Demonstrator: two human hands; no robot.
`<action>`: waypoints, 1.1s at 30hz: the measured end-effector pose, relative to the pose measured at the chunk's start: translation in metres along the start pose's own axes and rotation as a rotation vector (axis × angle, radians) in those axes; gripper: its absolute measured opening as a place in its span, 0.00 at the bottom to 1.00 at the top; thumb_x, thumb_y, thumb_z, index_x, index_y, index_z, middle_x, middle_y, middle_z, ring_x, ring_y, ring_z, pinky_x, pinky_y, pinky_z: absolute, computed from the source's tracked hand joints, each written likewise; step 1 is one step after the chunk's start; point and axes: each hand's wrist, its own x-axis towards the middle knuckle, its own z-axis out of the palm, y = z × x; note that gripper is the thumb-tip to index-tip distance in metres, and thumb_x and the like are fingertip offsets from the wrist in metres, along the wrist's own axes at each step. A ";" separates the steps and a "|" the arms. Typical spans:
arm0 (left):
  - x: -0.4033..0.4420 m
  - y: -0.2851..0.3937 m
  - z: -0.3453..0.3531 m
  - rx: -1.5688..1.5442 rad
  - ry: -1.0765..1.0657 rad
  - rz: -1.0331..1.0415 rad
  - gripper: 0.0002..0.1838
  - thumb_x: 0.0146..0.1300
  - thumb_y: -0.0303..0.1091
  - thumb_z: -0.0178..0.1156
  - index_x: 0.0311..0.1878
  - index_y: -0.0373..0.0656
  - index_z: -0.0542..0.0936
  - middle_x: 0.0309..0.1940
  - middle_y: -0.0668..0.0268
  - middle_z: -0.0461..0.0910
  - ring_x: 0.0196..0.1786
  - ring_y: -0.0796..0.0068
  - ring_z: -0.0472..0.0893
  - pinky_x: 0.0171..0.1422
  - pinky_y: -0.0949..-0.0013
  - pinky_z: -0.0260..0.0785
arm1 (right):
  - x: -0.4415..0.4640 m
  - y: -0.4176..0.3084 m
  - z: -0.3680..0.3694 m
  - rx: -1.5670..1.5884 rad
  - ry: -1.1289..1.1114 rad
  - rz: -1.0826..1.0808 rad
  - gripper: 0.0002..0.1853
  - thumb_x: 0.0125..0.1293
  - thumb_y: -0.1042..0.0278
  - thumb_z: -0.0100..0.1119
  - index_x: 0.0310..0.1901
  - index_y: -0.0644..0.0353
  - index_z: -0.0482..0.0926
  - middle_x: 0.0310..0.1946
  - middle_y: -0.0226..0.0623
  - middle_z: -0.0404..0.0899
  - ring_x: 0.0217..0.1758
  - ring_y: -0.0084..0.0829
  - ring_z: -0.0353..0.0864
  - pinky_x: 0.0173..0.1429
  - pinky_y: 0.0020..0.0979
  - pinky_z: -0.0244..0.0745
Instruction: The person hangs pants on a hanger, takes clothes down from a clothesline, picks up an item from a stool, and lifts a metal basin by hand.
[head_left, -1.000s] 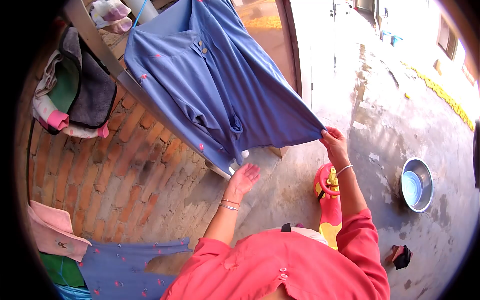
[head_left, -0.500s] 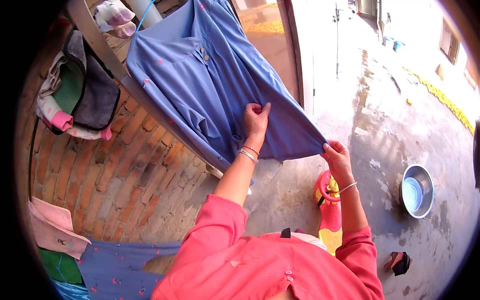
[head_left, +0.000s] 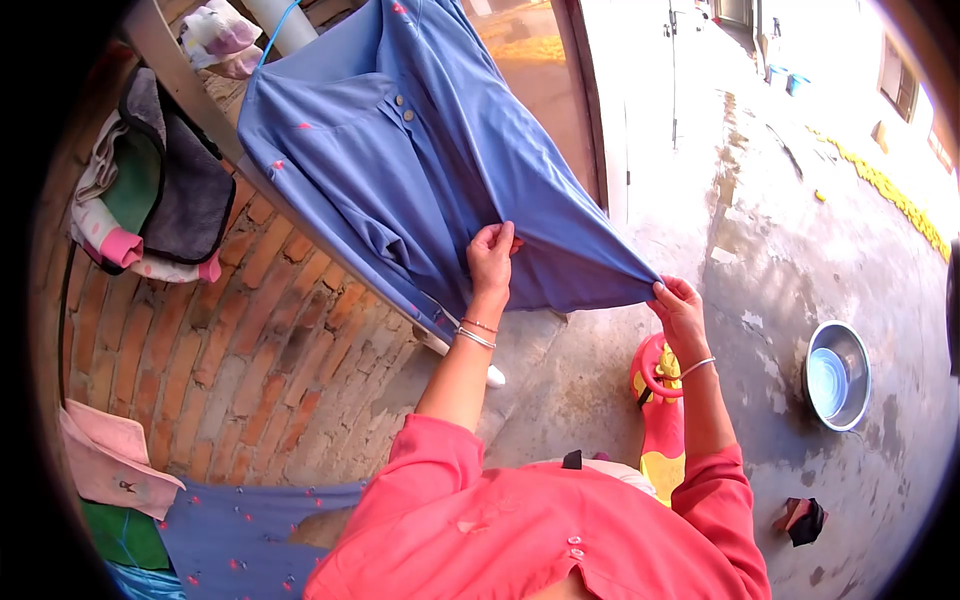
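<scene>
A blue buttoned garment (head_left: 400,170) with small red flowers hangs from a light-blue cord beside a metal rail. My left hand (head_left: 491,262) pinches its cloth near the lower middle, and folds run out from the fingers. At the garment's lower right corner, my right hand (head_left: 681,308) grips the hem and holds it stretched out to the right. Both hands are closed on the cloth, well apart from each other.
A metal rail (head_left: 190,85) slants along the brick wall (head_left: 230,350). Grey and pink cloths (head_left: 190,190) hang at left. A red and yellow ride-on toy (head_left: 662,420) stands below my right hand; a metal basin (head_left: 850,375) sits on the floor at right.
My left hand, open and off the cloth a second ago, has moved up onto the garment and closed on it. It has since shifted slightly left and down. My right hand keeps its corner.
</scene>
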 end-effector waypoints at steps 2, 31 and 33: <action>-0.007 0.005 -0.004 -0.020 -0.013 -0.003 0.09 0.62 0.35 0.59 0.33 0.39 0.78 0.27 0.70 0.79 0.28 0.81 0.76 0.35 0.78 0.69 | 0.001 0.005 -0.002 -0.009 0.014 0.013 0.08 0.61 0.76 0.58 0.42 0.63 0.75 0.37 0.34 0.79 0.39 0.25 0.79 0.44 0.27 0.77; -0.090 -0.025 -0.023 0.275 -0.890 -0.228 0.13 0.60 0.35 0.61 0.45 0.41 0.75 0.41 0.63 0.78 0.45 0.74 0.78 0.47 0.70 0.73 | -0.002 0.030 0.000 0.001 -0.002 0.050 0.07 0.61 0.75 0.59 0.41 0.63 0.75 0.36 0.34 0.79 0.38 0.26 0.79 0.45 0.27 0.78; -0.087 -0.037 -0.026 0.149 -0.620 -0.430 0.16 0.59 0.35 0.62 0.48 0.39 0.73 0.41 0.63 0.77 0.44 0.75 0.77 0.46 0.72 0.72 | -0.003 0.026 0.000 0.007 -0.003 0.044 0.07 0.61 0.76 0.59 0.41 0.62 0.75 0.36 0.34 0.79 0.38 0.26 0.80 0.45 0.27 0.78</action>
